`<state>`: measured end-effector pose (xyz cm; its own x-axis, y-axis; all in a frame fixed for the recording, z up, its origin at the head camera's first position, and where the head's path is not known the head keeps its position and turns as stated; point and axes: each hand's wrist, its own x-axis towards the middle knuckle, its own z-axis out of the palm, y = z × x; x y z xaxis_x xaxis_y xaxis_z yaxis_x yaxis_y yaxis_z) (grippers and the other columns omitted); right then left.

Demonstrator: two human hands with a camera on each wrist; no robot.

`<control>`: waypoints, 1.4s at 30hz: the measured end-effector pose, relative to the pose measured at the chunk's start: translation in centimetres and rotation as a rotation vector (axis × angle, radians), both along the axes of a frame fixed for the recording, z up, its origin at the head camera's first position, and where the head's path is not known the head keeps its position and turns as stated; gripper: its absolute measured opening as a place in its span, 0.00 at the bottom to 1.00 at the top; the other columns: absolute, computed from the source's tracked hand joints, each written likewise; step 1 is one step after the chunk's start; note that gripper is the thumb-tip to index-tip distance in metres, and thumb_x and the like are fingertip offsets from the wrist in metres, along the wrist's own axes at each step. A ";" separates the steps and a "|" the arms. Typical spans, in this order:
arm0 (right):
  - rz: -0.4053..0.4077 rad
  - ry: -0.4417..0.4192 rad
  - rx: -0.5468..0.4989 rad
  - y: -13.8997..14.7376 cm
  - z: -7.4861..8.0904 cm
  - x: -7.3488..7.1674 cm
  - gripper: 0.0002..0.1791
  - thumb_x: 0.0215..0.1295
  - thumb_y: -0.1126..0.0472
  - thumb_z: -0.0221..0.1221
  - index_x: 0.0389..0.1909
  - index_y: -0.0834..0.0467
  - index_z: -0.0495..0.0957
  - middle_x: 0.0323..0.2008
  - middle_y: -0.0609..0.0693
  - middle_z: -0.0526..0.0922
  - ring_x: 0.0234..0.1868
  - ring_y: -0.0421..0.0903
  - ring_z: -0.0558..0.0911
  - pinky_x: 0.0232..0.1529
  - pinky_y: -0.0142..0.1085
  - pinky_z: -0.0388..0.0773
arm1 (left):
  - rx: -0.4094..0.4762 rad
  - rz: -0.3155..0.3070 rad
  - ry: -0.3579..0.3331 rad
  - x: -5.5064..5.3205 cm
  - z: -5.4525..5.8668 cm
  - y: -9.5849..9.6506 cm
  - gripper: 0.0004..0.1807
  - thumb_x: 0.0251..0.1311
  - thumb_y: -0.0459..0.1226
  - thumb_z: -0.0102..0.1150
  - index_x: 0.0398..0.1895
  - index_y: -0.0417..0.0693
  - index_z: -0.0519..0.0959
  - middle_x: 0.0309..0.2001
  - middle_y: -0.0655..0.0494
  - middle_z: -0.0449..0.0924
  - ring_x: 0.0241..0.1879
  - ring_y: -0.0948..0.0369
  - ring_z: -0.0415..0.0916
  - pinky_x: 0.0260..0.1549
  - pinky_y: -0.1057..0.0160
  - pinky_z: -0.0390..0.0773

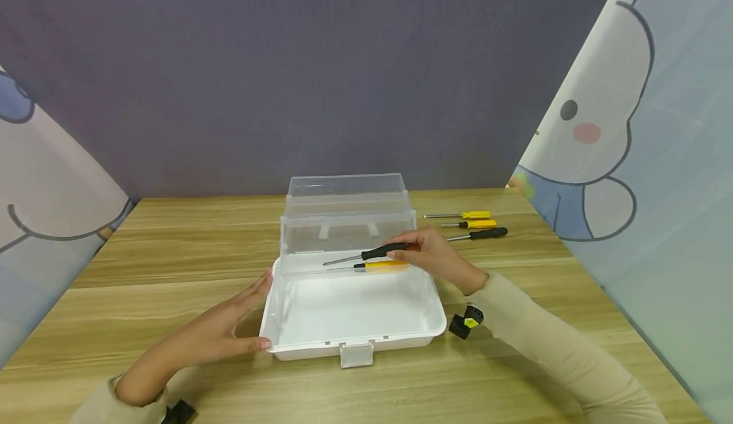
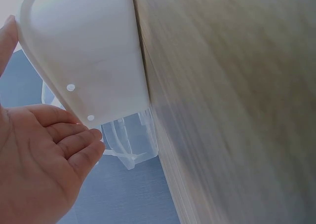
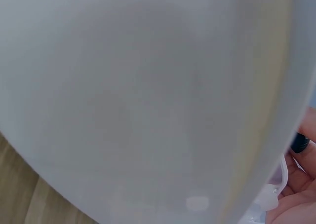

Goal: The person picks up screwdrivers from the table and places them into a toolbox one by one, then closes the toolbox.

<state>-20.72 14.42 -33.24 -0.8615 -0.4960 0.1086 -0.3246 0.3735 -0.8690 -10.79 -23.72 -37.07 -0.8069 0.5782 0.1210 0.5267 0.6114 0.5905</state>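
Observation:
A white plastic box (image 1: pixel 355 309) stands on the table with its clear lid and trays (image 1: pixel 349 201) raised at the back. My right hand (image 1: pixel 432 255) pinches the black handle of a screwdriver (image 1: pixel 379 251) over the back of the box, the shaft pointing left. Just under it a yellow-handled screwdriver (image 1: pixel 382 266) shows through clear plastic. My left hand (image 1: pixel 214 332) rests at the box's left rim, thumb at the front corner and fingers further back. In the left wrist view its fingertips (image 2: pixel 94 135) touch the rim.
To the right of the raised lid lie two yellow-handled screwdrivers (image 1: pixel 475 215) and a black-handled one (image 1: pixel 488 233) on the wooden table (image 1: pixel 172 246). A latch (image 1: pixel 356 354) hangs at the box's front. A dark panel (image 1: pixel 343 80) rises behind the table.

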 end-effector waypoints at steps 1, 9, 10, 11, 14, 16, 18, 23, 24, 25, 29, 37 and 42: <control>0.006 0.011 0.000 0.0 0.0 0.0 0.14 0.60 0.62 0.64 0.45 0.64 0.83 0.24 0.53 0.82 0.17 0.36 0.61 0.19 0.28 0.60 | 0.001 -0.001 -0.001 0.0 0.0 0.0 0.52 0.55 0.51 0.64 0.73 0.39 0.46 0.74 0.40 0.40 0.69 0.41 0.45 0.59 0.85 0.41; 0.014 0.068 0.025 0.1 -0.3 -0.1 0.13 0.60 0.61 0.64 0.43 0.63 0.84 0.22 0.48 0.80 0.18 0.36 0.64 0.19 0.28 0.63 | 0.015 -0.007 0.007 0.0 -0.1 -0.1 0.51 0.55 0.50 0.64 0.74 0.40 0.46 0.74 0.40 0.40 0.71 0.59 0.39 0.59 0.85 0.40; 0.006 0.050 0.031 0.1 -0.2 -0.1 0.12 0.59 0.61 0.64 0.43 0.62 0.84 0.23 0.48 0.81 0.19 0.37 0.66 0.21 0.27 0.64 | 0.013 -0.007 0.007 0.0 -0.1 -0.1 0.51 0.55 0.50 0.64 0.74 0.40 0.46 0.74 0.40 0.40 0.71 0.60 0.39 0.59 0.85 0.40; 0.003 0.045 0.041 0.0 -0.2 -0.1 0.12 0.59 0.61 0.64 0.43 0.62 0.84 0.24 0.49 0.82 0.19 0.37 0.67 0.22 0.27 0.65 | 0.011 -0.006 0.009 0.0 -0.1 -0.1 0.51 0.55 0.50 0.64 0.74 0.40 0.46 0.74 0.40 0.40 0.71 0.57 0.40 0.59 0.85 0.40; 0.001 0.034 0.057 0.0 -0.2 -0.2 0.13 0.59 0.61 0.64 0.44 0.62 0.83 0.29 0.52 0.84 0.22 0.38 0.71 0.24 0.28 0.69 | 0.006 -0.005 0.010 0.1 -0.1 -0.1 0.51 0.55 0.50 0.64 0.73 0.39 0.46 0.73 0.40 0.40 0.71 0.51 0.42 0.59 0.85 0.40; 0.006 0.035 0.070 -0.1 -0.2 -0.3 0.13 0.59 0.61 0.64 0.44 0.62 0.83 0.33 0.53 0.85 0.24 0.38 0.73 0.26 0.28 0.71 | 0.004 -0.003 0.012 0.1 -0.1 -0.1 0.51 0.55 0.50 0.64 0.73 0.39 0.46 0.73 0.40 0.40 0.71 0.50 0.42 0.59 0.85 0.40; 0.013 0.049 0.089 -0.1 -0.2 -0.3 0.13 0.59 0.60 0.64 0.44 0.62 0.83 0.35 0.53 0.85 0.25 0.39 0.73 0.26 0.28 0.71 | 0.005 -0.006 0.014 0.1 -0.1 -0.1 0.51 0.55 0.49 0.64 0.74 0.40 0.46 0.73 0.40 0.40 0.71 0.52 0.41 0.59 0.85 0.40; 0.054 0.117 0.139 -0.2 0.0 -0.1 0.13 0.59 0.62 0.64 0.44 0.62 0.83 0.39 0.54 0.85 0.32 0.39 0.80 0.33 0.33 0.78 | 0.009 -0.014 0.022 0.0 -0.2 -0.1 0.51 0.55 0.49 0.64 0.74 0.40 0.45 0.74 0.40 0.40 0.71 0.56 0.40 0.60 0.85 0.40; 0.063 0.130 0.145 -0.3 0.1 -0.1 0.13 0.59 0.62 0.64 0.43 0.63 0.83 0.39 0.54 0.85 0.34 0.40 0.81 0.35 0.34 0.79 | 0.009 -0.015 0.022 0.0 -0.2 -0.1 0.51 0.55 0.49 0.64 0.74 0.40 0.45 0.74 0.41 0.40 0.71 0.55 0.40 0.60 0.85 0.40; 0.070 0.142 0.151 -0.3 0.1 0.0 0.13 0.59 0.63 0.64 0.43 0.63 0.83 0.40 0.55 0.85 0.35 0.41 0.81 0.37 0.36 0.79 | 0.009 -0.015 0.024 0.0 -0.2 -0.1 0.51 0.55 0.49 0.64 0.74 0.40 0.45 0.74 0.40 0.40 0.71 0.53 0.41 0.60 0.85 0.40; 0.075 0.164 0.184 -0.4 0.2 -0.1 0.12 0.60 0.63 0.63 0.43 0.63 0.83 0.40 0.54 0.85 0.38 0.43 0.82 0.40 0.38 0.80 | 0.006 -0.012 0.021 0.0 -0.2 -0.1 0.51 0.55 0.49 0.64 0.74 0.40 0.45 0.73 0.40 0.40 0.71 0.48 0.43 0.60 0.85 0.40; 0.084 0.197 0.263 -0.7 0.2 -0.2 0.12 0.60 0.64 0.63 0.44 0.62 0.83 0.41 0.53 0.85 0.38 0.42 0.81 0.40 0.32 0.78 | 0.001 -0.007 0.018 0.0 -0.2 -0.1 0.51 0.55 0.50 0.64 0.74 0.41 0.45 0.74 0.41 0.40 0.70 0.46 0.44 0.59 0.85 0.40; 0.112 0.212 0.316 -0.8 0.5 -0.4 0.12 0.61 0.63 0.61 0.44 0.63 0.83 0.40 0.52 0.85 0.37 0.42 0.81 0.41 0.32 0.78 | 0.004 -0.006 0.012 0.0 -0.1 0.0 0.51 0.55 0.50 0.64 0.74 0.41 0.45 0.74 0.41 0.40 0.71 0.50 0.42 0.59 0.85 0.40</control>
